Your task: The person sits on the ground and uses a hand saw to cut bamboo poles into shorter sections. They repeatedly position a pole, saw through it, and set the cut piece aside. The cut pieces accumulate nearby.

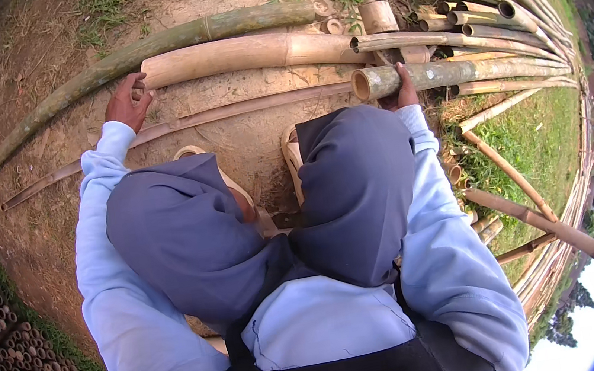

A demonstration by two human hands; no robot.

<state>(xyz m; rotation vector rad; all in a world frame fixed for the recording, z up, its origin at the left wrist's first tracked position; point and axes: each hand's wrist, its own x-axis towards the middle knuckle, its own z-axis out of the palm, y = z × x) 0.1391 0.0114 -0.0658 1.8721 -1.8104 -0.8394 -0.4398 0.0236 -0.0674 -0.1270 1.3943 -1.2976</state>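
My right hand (405, 91) is wrapped round a mottled grey-green bamboo pole (440, 75) near its open cut end, just beyond my right knee. My left hand (129, 104) has its fingers part-bent and apart, with nothing seen in it. Its fingertips are at the left end of a thick, pale bamboo pole (220, 58); I cannot tell whether they touch it. Beyond that lies a longer green bamboo pole (166, 45), bowed by the lens. A narrow split bamboo strip (205, 114) runs along the ground between these poles and my feet.
A short bamboo stump (378, 17) stands behind the pale pole's right part. Many cut poles (500, 16) are stacked at the right, open ends toward me. A propped bamboo pole (550, 227) slants at the lower right. Stacked bamboo ends (0, 322) fill the lower left.
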